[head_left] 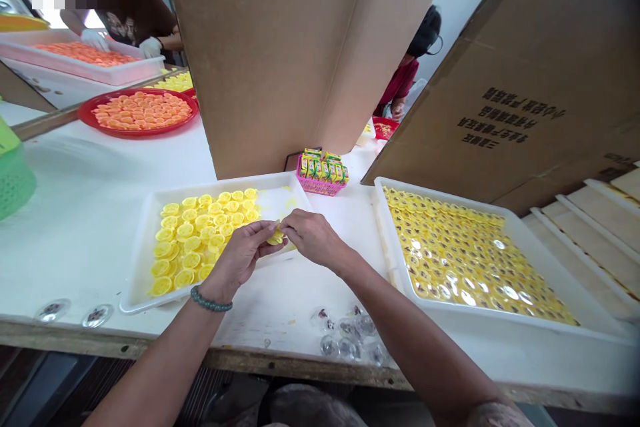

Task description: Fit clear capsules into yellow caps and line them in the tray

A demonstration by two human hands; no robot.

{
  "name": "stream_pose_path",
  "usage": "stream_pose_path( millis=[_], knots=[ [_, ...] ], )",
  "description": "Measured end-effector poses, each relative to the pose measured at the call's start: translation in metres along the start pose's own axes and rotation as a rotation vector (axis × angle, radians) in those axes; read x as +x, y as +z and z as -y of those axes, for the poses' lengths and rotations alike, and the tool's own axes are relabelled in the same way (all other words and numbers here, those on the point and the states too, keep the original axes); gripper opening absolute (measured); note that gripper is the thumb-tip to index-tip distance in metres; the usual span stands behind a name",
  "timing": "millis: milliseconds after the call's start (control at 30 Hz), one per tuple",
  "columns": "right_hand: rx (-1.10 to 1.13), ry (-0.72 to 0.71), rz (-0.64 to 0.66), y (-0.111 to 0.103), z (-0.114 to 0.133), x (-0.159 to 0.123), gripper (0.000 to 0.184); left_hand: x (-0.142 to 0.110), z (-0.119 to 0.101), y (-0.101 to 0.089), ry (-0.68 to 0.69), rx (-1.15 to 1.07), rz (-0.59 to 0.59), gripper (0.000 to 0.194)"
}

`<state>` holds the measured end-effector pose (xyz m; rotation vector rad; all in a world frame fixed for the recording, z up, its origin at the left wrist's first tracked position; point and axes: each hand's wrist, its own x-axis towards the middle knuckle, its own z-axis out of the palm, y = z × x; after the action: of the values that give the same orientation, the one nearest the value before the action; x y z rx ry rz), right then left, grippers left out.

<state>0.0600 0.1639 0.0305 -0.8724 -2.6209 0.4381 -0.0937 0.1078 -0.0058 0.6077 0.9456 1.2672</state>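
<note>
My left hand [245,255] and my right hand [311,235] meet over the right end of a white tray [137,270], fingers pinched together on one small yellow slice-shaped piece [275,237]. The tray holds several rows of the same yellow pieces [200,233]. A green bead bracelet [211,301] circles my left wrist. Several clear plastic lids [345,333] lie on the table edge below my right forearm.
A large white tray [575,300] of wrapped yellow pieces stands at the right. A pink basket [320,183] of small packets sits behind, before tall cardboard boxes [280,47]. A red plate [140,110] of orange pieces, a green basket [13,173] and other people are farther back.
</note>
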Motion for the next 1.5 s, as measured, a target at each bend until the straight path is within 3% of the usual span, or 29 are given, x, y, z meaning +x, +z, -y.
stream_pose_path(
  millis=[167, 267, 367, 467, 600, 767, 900, 1033, 1200, 1333, 1500],
  knots=[
    [0.104, 0.175, -0.185, 0.01, -0.009, -0.002, 0.013, 0.004, 0.001, -0.006, 0.033, 0.057, -0.123, 0.025],
    [0.06, 0.251, -0.172, 0.014, -0.016, -0.008, 0.015, 0.005, 0.0, -0.005, 0.059, 0.171, -0.195, 0.028],
    [0.05, 0.252, -0.145, 0.01, -0.018, -0.028, 0.016, 0.0, -0.001, 0.002, 0.062, 0.183, -0.163, 0.031],
    [0.09, 0.257, -0.142, -0.001, -0.015, -0.061, 0.016, -0.009, 0.0, 0.013, 0.033, 0.148, -0.053, 0.036],
    [0.15, 0.251, 0.025, -0.006, -0.003, -0.113, 0.013, -0.026, 0.012, 0.029, -0.097, 0.072, 0.078, 0.038],
    [0.026, 0.24, 0.214, 0.021, 0.012, -0.152, 0.018, -0.04, 0.036, 0.039, -0.206, 0.073, 0.123, 0.035],
    [-0.031, 0.296, 0.23, 0.041, 0.012, -0.155, 0.018, -0.045, 0.047, 0.04, -0.213, 0.193, 0.109, 0.031],
    [0.006, 0.358, 0.236, 0.045, 0.006, -0.152, 0.021, -0.048, 0.053, 0.036, -0.25, 0.294, 0.05, 0.03],
    [0.025, 0.332, 0.253, 0.04, 0.005, -0.147, 0.031, -0.051, 0.062, 0.027, -0.274, 0.181, 0.022, 0.039],
    [0.026, 0.323, 0.289, 0.04, 0.004, -0.146, 0.025, -0.053, 0.068, 0.023, -0.259, 0.105, 0.052, 0.028],
    [0.103, 0.365, 0.215, 0.045, 0.001, -0.15, 0.027, -0.055, 0.071, 0.021, -0.277, 0.101, 0.049, 0.026]
  ],
)
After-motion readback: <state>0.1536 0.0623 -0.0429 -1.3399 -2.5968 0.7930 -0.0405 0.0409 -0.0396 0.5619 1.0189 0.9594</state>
